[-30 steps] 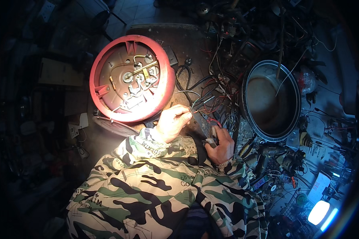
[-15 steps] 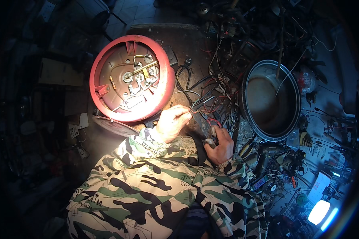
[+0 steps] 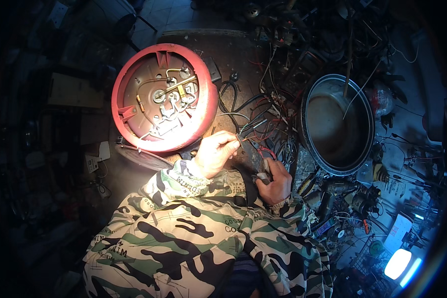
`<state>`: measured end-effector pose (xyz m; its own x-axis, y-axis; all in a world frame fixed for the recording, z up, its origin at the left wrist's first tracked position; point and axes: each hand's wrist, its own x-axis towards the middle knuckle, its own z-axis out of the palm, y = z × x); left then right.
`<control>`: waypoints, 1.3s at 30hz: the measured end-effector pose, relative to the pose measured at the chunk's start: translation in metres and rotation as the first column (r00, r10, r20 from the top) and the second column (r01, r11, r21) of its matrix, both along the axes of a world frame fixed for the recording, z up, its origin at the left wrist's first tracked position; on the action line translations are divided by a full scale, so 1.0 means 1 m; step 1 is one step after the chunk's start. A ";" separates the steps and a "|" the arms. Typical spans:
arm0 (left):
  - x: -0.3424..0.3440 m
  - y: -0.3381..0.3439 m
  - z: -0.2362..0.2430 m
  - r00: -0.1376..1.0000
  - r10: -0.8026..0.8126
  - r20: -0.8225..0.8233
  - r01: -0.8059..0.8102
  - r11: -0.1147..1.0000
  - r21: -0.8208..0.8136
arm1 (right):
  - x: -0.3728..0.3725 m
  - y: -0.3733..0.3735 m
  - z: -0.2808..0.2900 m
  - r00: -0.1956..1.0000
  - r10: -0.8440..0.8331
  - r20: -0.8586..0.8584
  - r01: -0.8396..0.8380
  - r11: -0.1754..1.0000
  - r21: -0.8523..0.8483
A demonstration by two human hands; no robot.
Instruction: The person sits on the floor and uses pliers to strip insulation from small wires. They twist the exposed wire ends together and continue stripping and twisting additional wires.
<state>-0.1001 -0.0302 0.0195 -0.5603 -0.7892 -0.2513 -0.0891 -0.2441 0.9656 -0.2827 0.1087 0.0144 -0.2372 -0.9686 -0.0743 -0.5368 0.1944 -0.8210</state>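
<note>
My left hand [image 3: 216, 154] pinches the end of a thin wire [image 3: 244, 139], just below a round red appliance base [image 3: 123, 74] whose underside shows brass-coloured terminals, metal links and wiring. To its right, my right hand [image 3: 273, 181] has its fingers curled round a small greyish object that I cannot make out. A red-handled tool [image 3: 266, 153] lies at those fingertips; whether they grip it is unclear. A tangle of dark and coloured wires [image 3: 253, 107] spreads over the dark worktop [image 3: 208, 39] beyond both hands.
A large metal pot [image 3: 335, 134] with a rod in it stands at the right. Tools and parts [image 3: 347, 198] crowd round it, with a lit lamp [image 3: 397, 263] at lower right. A dark mesh disc [image 3: 144, 159] lies under the red base. Cables heap at the back right.
</note>
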 end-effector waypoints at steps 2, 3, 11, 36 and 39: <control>-0.001 0.001 0.000 1.000 -0.010 0.003 0.010 0.998 0.054 | 0.001 0.001 -0.001 1.000 -0.012 -0.017 0.012 1.000 -0.010; -0.001 0.001 0.001 0.999 -0.021 0.027 0.019 0.997 0.070 | 0.001 0.001 -0.002 1.000 -0.012 -0.021 0.012 1.000 -0.013; 0.001 -0.002 0.005 0.980 -0.089 0.177 0.097 0.994 -0.041 | 0.001 0.001 -0.004 0.999 -0.011 -0.032 0.010 1.000 -0.019; -0.009 -0.005 0.013 0.949 -0.010 0.317 0.068 0.982 -0.175 | 0.011 -0.008 0.009 0.983 -0.091 0.157 0.077 0.993 0.090; -0.008 -0.005 0.014 0.930 0.036 0.365 0.042 0.978 -0.202 | 0.013 -0.007 0.007 0.971 -0.155 0.182 0.141 0.986 0.087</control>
